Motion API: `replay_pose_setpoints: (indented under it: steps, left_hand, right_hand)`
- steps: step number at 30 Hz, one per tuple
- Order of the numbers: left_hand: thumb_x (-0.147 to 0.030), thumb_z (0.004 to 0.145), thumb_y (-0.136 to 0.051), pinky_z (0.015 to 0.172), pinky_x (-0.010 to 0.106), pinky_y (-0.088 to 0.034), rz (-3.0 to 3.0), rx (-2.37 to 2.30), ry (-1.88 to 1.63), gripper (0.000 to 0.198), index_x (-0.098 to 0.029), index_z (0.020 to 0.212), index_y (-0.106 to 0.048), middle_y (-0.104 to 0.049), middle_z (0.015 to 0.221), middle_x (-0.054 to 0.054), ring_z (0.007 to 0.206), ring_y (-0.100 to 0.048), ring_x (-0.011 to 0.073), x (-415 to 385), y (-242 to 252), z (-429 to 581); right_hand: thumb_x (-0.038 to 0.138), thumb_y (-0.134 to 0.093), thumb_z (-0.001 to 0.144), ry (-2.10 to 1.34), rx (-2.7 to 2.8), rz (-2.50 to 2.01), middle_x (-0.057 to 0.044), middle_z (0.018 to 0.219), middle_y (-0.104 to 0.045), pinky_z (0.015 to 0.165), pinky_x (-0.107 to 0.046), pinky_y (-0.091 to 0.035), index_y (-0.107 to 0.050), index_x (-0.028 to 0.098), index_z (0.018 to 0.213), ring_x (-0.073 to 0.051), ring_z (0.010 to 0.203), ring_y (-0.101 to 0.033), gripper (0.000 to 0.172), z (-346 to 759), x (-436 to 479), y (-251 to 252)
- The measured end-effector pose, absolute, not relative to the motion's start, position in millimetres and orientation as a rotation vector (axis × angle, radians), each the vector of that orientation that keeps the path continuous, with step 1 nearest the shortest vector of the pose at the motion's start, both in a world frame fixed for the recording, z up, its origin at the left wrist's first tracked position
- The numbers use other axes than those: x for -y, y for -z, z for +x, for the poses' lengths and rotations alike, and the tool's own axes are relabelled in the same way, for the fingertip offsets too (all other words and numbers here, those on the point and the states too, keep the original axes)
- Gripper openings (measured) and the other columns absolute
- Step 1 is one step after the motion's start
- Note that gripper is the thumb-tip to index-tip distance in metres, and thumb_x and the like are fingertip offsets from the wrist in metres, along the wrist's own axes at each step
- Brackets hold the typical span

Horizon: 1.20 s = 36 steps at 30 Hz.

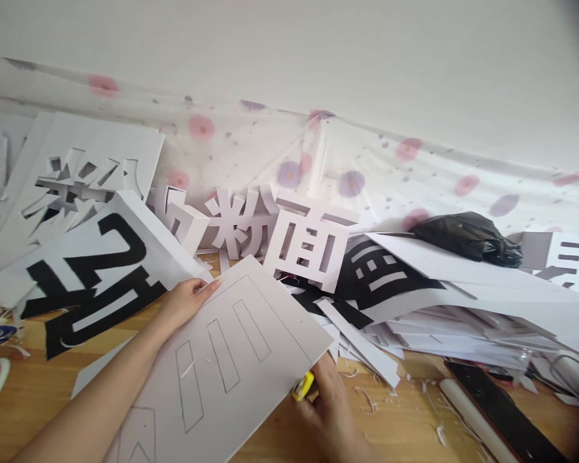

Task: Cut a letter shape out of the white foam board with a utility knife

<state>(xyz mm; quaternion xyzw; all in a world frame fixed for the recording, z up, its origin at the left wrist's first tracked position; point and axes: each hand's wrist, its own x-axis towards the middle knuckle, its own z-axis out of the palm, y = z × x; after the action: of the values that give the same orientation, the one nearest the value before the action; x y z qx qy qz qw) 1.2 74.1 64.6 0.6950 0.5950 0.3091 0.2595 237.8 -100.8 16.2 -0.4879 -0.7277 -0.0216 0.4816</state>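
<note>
Pinching is the state of both my hands: left hand (195, 299) on the board, right hand (330, 405) on the cutter. My left thumb and fingers close on the upper-left edge of the white board (265, 315); what my fingers do under it is hidden. My right thumb and fingers close around the yellow cutter (303, 386); its blade is not visible.

Governing relation: the board lies to the left of my right-hand grip, and the cutter sits just beside the board's right-hand edge, below the right corner. Whether the cutter touches that edge, I cannot tell. The board's long axis runs from the far right to the near left, slanting toward me, above the wooden table (60, 379). Its upper face carries thin drawn lines, including three narrow rectangles in a row. My right hand is nearer to the right corner; my left hand is nearer to the far corner.

Left pose: forearm extended from the lower left, lying across the board's left side, back of the hand in view. Right pose: forearm entering from below, hand low, fingers pointing away from me, fingertips partly behind the right corner.

Adjacent items: black-printed sheet (101, 265) left of my left hand; raised white character (313, 225) beyond the board; loose white strip (359, 341) beyond my right hand.
</note>
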Motion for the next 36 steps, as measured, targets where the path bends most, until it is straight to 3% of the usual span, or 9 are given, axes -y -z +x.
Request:
replay_pose_setpoints:
  steps: [14,20,28,36]
  left_hand:
    - [-0.063,0.068,-0.05,0.049,0.024,-0.027,1.873,-1.607,-0.863,0.045,-0.02,0.055,-0.049,-0.045,0.051,-0.004,0.051,-0.045,0.0164,-73.7,-65.3,0.2]
    - [-0.063,0.069,-0.048,0.05,0.025,-0.027,1.88,-1.624,-0.82,0.045,-0.02,0.058,-0.052,-0.048,0.053,-0.002,0.056,-0.048,0.0184,-70.9,-67.7,2.3]
    - [-0.062,0.069,-0.049,0.05,0.024,-0.027,1.877,-1.597,-0.854,0.044,-0.02,0.06,-0.055,-0.051,0.055,-0.002,0.055,-0.048,0.0177,-69.5,-68.3,2.5]
    - [-0.062,0.068,-0.05,0.048,0.024,-0.026,1.875,-1.596,-0.865,0.044,-0.02,0.056,-0.051,-0.046,0.051,-0.003,0.051,-0.045,0.0163,-72.0,-64.9,1.3]
  right_hand:
    - [0.007,-0.045,0.065,0.076,1.762,-1.188,-0.002,0.085,-0.057,0.065,-0.027,-0.042,-0.049,0.022,0.091,-0.018,0.077,-0.053,0.03,236.4,97.5,-12.1]
    - [0.009,-0.045,0.067,-0.041,1.624,-1.324,-0.001,0.077,-0.055,0.06,-0.026,-0.042,-0.05,0.021,0.09,-0.016,0.067,-0.051,0.026,246.8,98.6,-12.1]
    - [0.008,-0.046,0.065,0.048,1.811,-1.165,-0.004,0.087,-0.057,0.067,-0.028,-0.044,-0.051,0.022,0.09,-0.019,0.079,-0.054,0.029,237.3,101.8,-18.7]
    - [0.008,-0.044,0.064,0.006,1.724,-1.241,-0.003,0.081,-0.056,0.061,-0.028,-0.043,-0.05,0.022,0.087,-0.019,0.072,-0.053,0.027,239.8,100.3,-15.7]
